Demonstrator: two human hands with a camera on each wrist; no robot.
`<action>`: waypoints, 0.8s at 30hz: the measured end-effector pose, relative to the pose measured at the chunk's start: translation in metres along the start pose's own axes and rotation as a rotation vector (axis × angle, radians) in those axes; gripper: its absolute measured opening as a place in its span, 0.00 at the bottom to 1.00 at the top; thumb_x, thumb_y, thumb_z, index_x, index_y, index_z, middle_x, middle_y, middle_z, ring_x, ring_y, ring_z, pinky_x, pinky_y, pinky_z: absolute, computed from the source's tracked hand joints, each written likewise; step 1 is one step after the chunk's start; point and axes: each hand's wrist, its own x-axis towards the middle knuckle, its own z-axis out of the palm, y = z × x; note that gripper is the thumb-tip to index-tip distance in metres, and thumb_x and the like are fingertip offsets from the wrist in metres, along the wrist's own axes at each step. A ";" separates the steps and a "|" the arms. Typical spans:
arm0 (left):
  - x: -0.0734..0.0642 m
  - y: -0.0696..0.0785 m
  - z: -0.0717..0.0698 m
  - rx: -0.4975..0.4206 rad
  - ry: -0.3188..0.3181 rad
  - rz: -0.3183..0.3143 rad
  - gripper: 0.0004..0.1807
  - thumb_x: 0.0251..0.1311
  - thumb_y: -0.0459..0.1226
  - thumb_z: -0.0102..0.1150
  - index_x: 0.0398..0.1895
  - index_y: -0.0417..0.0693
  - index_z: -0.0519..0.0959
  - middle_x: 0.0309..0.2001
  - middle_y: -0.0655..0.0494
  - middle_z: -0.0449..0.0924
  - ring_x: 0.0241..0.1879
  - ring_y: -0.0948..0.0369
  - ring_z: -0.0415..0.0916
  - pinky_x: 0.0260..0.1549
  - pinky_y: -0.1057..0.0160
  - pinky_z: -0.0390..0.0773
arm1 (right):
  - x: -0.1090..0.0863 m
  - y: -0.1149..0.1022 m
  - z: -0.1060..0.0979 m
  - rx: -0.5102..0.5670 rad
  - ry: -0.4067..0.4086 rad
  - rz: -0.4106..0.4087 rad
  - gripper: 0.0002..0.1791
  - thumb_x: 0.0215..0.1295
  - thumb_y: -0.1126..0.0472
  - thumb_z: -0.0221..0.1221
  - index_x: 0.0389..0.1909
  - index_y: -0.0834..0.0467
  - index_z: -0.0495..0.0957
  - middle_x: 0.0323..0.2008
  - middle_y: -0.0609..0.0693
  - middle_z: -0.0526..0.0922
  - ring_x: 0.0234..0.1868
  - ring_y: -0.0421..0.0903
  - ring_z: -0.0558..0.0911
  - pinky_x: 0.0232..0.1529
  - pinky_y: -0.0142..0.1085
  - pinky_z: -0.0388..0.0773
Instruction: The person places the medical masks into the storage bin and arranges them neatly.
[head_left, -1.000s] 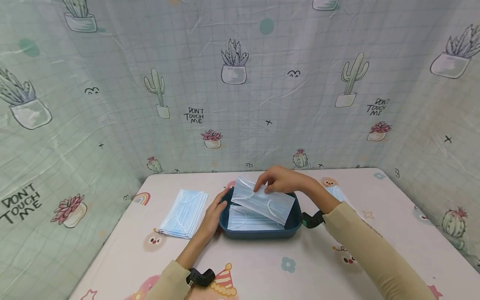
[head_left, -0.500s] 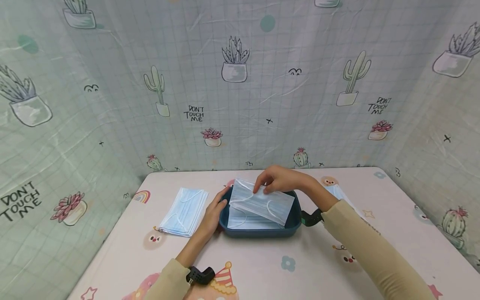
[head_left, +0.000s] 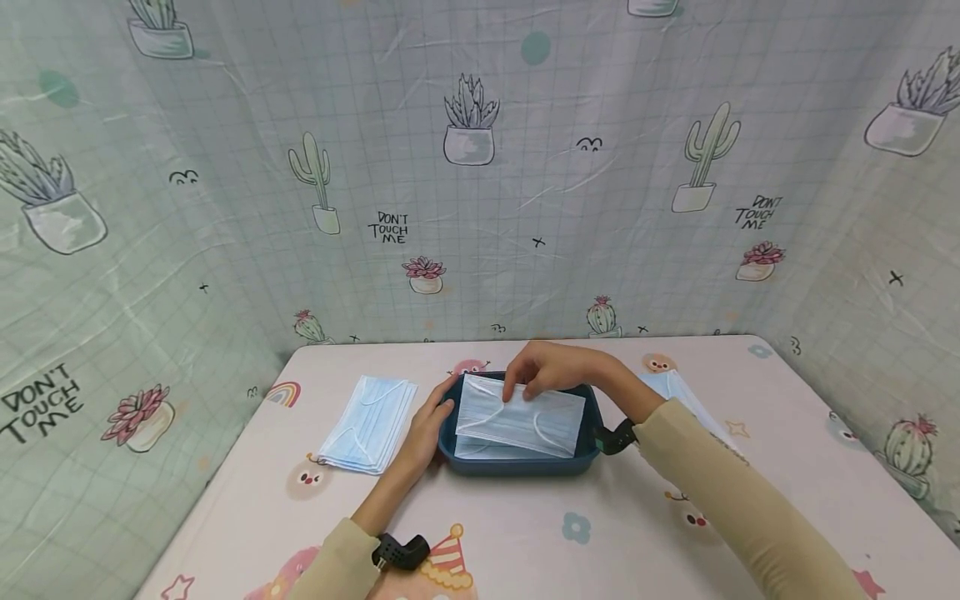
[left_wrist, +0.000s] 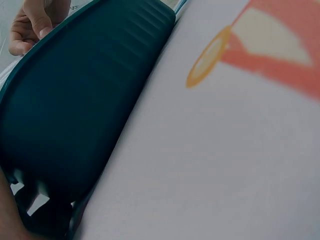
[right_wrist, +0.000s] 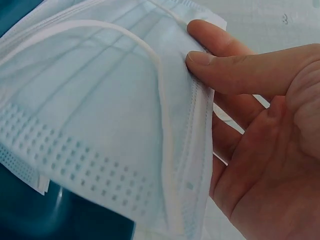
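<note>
A dark teal plastic basket (head_left: 517, 468) stands on the table with blue face masks in it. My left hand (head_left: 429, 427) holds the basket's left side, its thumb and a fingertip at the rim. My right hand (head_left: 553, 368) pinches the upper edge of a small stack of face masks (head_left: 525, 417), thumb on the near face and fingers behind, as the right wrist view shows. This stack lies slanted over other masks (head_left: 487, 451) inside the basket, covering most of them. White ear loops hang across its near face.
Left of the basket lies another stack of blue face masks (head_left: 369, 425). More masks (head_left: 678, 387) lie at the right, partly hidden behind my right forearm. The patterned table (head_left: 517, 550) is bounded by a cactus-print curtain (head_left: 540, 192) behind and at both sides.
My right hand has lowered the pinched face masks toward the front of the basket, and they cover more of the masks beneath. The left hand and the basket have stayed in place.
</note>
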 end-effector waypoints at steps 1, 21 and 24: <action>0.000 0.000 0.000 -0.007 0.000 0.006 0.29 0.80 0.41 0.40 0.81 0.52 0.60 0.82 0.51 0.56 0.83 0.47 0.48 0.81 0.39 0.45 | 0.001 0.001 0.001 0.014 -0.015 -0.012 0.14 0.62 0.78 0.58 0.45 0.66 0.86 0.42 0.57 0.85 0.34 0.43 0.72 0.36 0.30 0.67; -0.003 -0.002 0.000 0.006 0.001 0.009 0.28 0.80 0.44 0.41 0.80 0.56 0.62 0.81 0.58 0.59 0.83 0.51 0.47 0.81 0.39 0.43 | 0.022 0.018 0.020 0.072 -0.163 -0.007 0.15 0.59 0.79 0.54 0.45 0.69 0.83 0.33 0.50 0.78 0.29 0.41 0.68 0.34 0.31 0.63; -0.004 -0.001 0.000 -0.002 0.001 0.005 0.28 0.80 0.43 0.41 0.80 0.56 0.62 0.81 0.58 0.59 0.83 0.52 0.47 0.81 0.40 0.43 | 0.025 0.021 0.022 0.050 -0.149 0.022 0.15 0.58 0.80 0.53 0.43 0.69 0.83 0.31 0.50 0.77 0.29 0.41 0.69 0.34 0.31 0.62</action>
